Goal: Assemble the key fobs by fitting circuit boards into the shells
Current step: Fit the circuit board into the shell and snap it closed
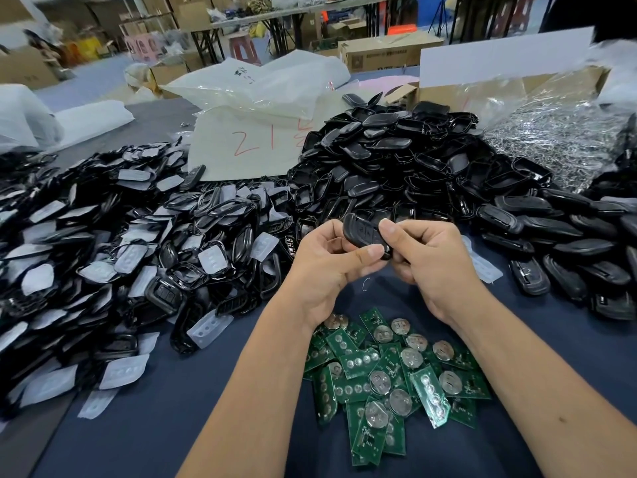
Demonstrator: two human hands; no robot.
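1. Far left, around nine o'clock from my hands, I see a pile of shell frames with translucent button pads [113, 257] covering that side of the dark blue table [179, 401]. It lies well apart from both hands.

2. My left hand [327, 267] is raised above the table with fingers curled and its thumb pressed across the lower end of a black key fob [365, 236]. It grips the fob from the seven o'clock side.

3. The key fob sits between the two hands at the centre of my view. Its long axis runs from about ten o'clock, where the rounded end sticks out free, down to four o'clock, where the thumbs meet. The button face looks up at me. Whether a board is already inside I cannot tell; the shell looks closed.

4. My right hand [427, 260] is touching the fob from the three o'clock side, index fingertip on its upper edge, other fingers curled beneath. Both hands are together, clamped on the one fob, equally near it.

5. The green circuit boards [389, 370] lie in a loose heap at six o'clock, just below the wrists, between my forearms. I judge the next pick falls slightly nearer the right hand.

6. At twelve o'clock is a mound of black shell halves [396, 150]; at three o'clock lies a row of closed fobs [558, 236], probably where this one goes.
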